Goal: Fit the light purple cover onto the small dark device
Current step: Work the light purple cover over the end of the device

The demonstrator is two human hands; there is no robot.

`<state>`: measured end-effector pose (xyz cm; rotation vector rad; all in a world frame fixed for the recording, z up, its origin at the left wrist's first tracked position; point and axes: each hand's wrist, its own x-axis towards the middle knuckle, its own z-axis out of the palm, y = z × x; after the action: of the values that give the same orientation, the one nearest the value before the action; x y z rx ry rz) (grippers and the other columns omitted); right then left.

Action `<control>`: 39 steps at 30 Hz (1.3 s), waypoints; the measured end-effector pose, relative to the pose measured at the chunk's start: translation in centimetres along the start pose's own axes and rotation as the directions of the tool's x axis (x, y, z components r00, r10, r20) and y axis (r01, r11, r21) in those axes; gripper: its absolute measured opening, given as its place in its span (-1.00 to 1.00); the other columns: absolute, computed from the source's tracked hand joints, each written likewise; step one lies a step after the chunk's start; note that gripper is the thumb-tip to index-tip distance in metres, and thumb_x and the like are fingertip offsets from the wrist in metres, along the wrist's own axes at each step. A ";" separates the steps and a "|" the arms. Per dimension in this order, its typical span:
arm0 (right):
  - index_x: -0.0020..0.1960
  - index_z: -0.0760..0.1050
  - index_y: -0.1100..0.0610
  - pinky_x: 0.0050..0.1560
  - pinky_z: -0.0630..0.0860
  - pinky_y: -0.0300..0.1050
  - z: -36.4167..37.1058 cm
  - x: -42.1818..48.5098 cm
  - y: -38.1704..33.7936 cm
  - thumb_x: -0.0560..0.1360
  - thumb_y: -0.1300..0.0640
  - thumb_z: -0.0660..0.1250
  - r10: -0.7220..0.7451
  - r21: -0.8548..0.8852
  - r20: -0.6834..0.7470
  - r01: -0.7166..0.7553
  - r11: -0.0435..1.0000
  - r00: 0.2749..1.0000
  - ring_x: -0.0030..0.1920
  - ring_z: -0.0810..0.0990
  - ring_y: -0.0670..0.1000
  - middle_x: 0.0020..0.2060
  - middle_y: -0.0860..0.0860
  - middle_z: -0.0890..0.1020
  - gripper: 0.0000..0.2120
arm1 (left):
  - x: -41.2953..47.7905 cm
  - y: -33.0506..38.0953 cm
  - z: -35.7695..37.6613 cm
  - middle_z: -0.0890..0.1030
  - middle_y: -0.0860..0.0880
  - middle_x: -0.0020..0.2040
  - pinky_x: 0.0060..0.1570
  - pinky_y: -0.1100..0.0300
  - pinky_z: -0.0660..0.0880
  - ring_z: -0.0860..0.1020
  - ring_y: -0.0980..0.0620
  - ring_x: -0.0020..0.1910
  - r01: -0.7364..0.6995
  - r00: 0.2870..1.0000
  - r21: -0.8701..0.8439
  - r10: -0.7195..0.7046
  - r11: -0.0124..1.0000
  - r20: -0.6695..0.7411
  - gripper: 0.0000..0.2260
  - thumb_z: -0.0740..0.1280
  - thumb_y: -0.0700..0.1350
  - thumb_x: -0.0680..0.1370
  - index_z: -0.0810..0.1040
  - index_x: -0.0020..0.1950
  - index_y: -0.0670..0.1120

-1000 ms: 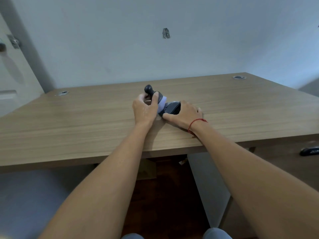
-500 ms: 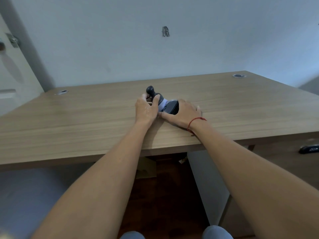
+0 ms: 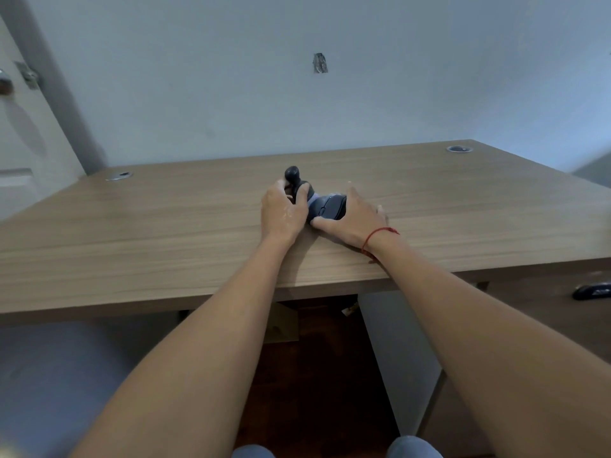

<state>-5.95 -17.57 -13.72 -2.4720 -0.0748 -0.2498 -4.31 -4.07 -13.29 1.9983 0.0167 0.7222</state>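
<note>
Now, from the head view, we should push the light purple cover (image 3: 313, 199) squarely along the small dark device (image 3: 329, 208), mid-desk (image 3: 165, 226), toward the near edge. Our left hand (image 3: 283, 213) is wrapped around its knobbed end; our right hand (image 3: 353, 216) pinches the body, both forearms outstretched.

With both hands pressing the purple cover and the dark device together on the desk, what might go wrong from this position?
1. The left hand hides most of the light purple cover, so a crooked fit may go unnoticed.
2. The rounded knob sticks up beside the fingers; a hard push may strain it.
3. The right hand pins the dark device on the smooth wooden desk; it may slide.
</note>
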 end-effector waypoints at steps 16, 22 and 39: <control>0.56 0.14 0.12 0.52 0.15 0.21 -0.1 -0.2 -0.1 0.38 -0.26 0.39 0.004 0.017 0.011 -0.004 1.000 1.000 0.41 0.45 0.13 0.35 0.03 0.53 -0.09 | -0.3 0.8 -0.1 0.65 -0.05 -0.15 -0.06 0.15 0.54 0.62 0.00 -0.12 -0.025 0.999 -0.176 0.029 0.984 0.020 -0.81 0.33 -0.01 0.52 0.60 -0.01 -0.12; 0.49 0.24 0.12 0.50 0.19 0.15 -0.6 -0.7 -0.5 0.41 -0.23 0.40 -0.003 0.039 0.006 0.003 0.999 1.000 0.36 0.48 0.14 0.30 0.03 0.55 -0.20 | -0.4 0.1 0.0 0.61 -0.03 -0.24 -0.14 0.14 0.52 0.60 -0.04 -0.21 -0.074 0.997 -0.056 0.074 0.996 -0.001 -0.83 0.35 -0.06 0.50 0.59 -0.12 -0.16; 0.23 0.45 -0.03 0.40 0.34 0.11 -0.5 -0.6 -0.3 0.28 -0.37 0.43 -0.012 0.042 0.028 0.011 0.999 1.000 0.20 0.53 0.06 0.10 -0.06 0.56 -0.35 | -0.1 0.0 -0.4 0.68 -0.11 -0.10 0.01 0.07 0.58 0.64 -0.03 -0.09 0.046 0.999 -0.118 -0.046 0.992 0.000 -0.80 0.36 -0.04 0.48 0.59 -0.06 -0.17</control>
<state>-6.69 -17.59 -13.26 -2.4343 -0.1054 -0.2162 -4.59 -3.85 -13.20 1.8780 0.0213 0.6808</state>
